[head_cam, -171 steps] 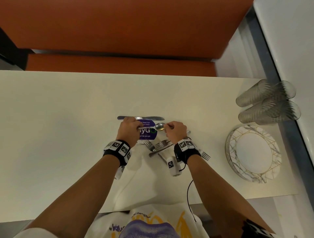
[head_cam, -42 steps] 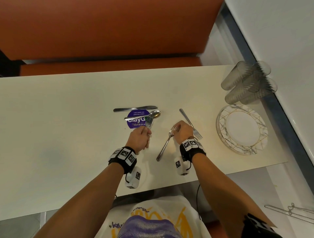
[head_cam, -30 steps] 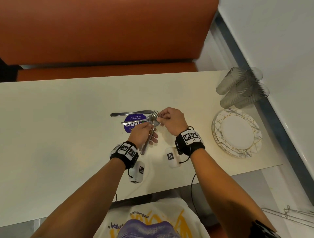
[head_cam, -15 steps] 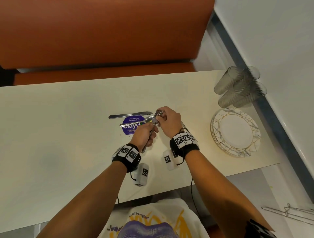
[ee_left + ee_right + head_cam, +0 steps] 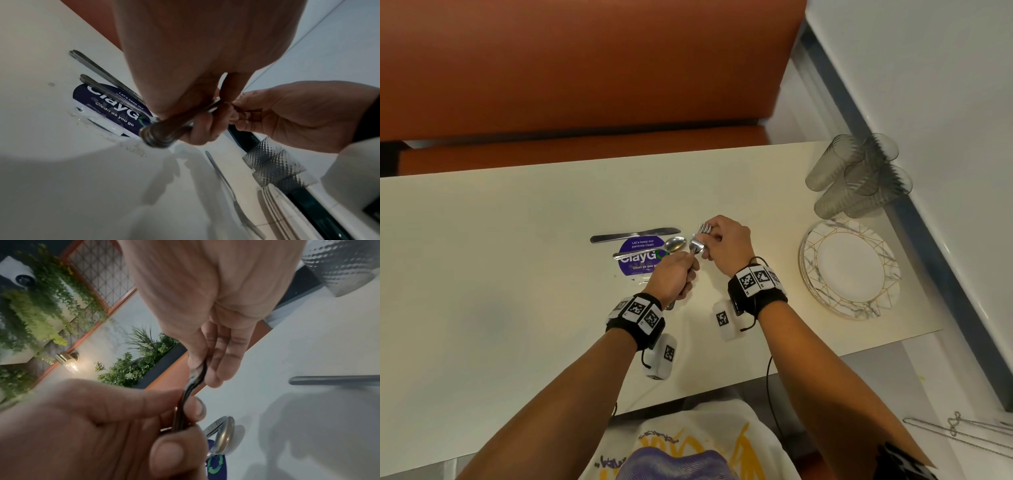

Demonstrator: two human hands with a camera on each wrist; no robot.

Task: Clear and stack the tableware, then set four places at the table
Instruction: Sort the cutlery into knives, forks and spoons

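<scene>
Both hands hold a bundle of forks (image 5: 697, 245) just above the white table (image 5: 517, 274). My left hand (image 5: 674, 277) grips the handles (image 5: 164, 131). My right hand (image 5: 717, 238) pinches the fork heads, with the tines sticking out above its fingers. In the right wrist view, the fork necks (image 5: 195, 381) run between the two hands. One loose fork (image 5: 224, 181) lies on the table under my right wrist. Stacked spoons (image 5: 674, 244) and knives (image 5: 635, 235) lie by a purple sticker (image 5: 635, 262).
A stack of marbled plates (image 5: 808, 270) sits at the right end of the table. Several ribbed grey glasses (image 5: 859, 176) stand behind it near the wall. An orange bench (image 5: 585, 68) runs along the far side.
My right hand picked a fork off the table and brought it to the fork in my left hand. Both hands now hold the bundle together, slightly right of the sticker.
</scene>
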